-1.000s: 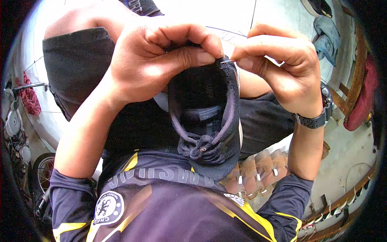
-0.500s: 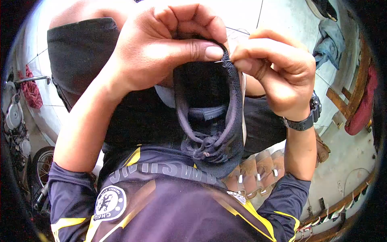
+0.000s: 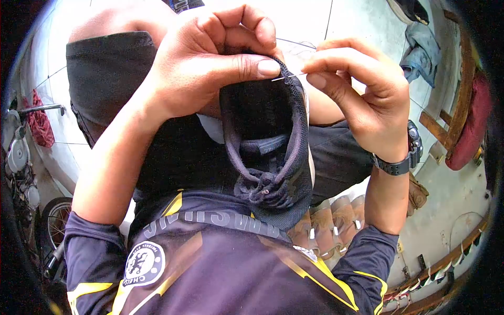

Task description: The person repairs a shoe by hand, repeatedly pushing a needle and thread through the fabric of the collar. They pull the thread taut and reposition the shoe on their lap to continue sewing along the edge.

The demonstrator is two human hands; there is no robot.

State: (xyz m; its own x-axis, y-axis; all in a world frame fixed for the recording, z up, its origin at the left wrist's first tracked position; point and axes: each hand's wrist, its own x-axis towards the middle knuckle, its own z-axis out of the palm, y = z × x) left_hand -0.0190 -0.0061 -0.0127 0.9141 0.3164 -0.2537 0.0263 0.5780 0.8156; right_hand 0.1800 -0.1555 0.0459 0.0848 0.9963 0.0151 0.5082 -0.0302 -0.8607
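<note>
A black shoe [image 3: 262,142] rests toe-down against the shirt, its laces facing the body and its opening upward. My left hand [image 3: 210,63] pinches the heel collar of the shoe between thumb and curled fingers. A thin needle [image 3: 286,78] passes through the collar edge just beside the left thumb tip. My right hand [image 3: 362,84] is to the right of the heel, thumb and forefinger close together at the needle's right end. Whether the fingertips touch the needle is hard to tell. A thin thread shows faintly above, between the hands.
A wooden frame [image 3: 449,128] with a dark red cushion [image 3: 472,123] stands at the right. Blue-grey cloth [image 3: 421,52] lies on the tiled floor at the upper right. A wheel [image 3: 56,219] and metal parts are at the left.
The right thumb and forefinger have parted a little from the collar, and more of the needle shows. The shoe and left hand have shifted slightly left.
</note>
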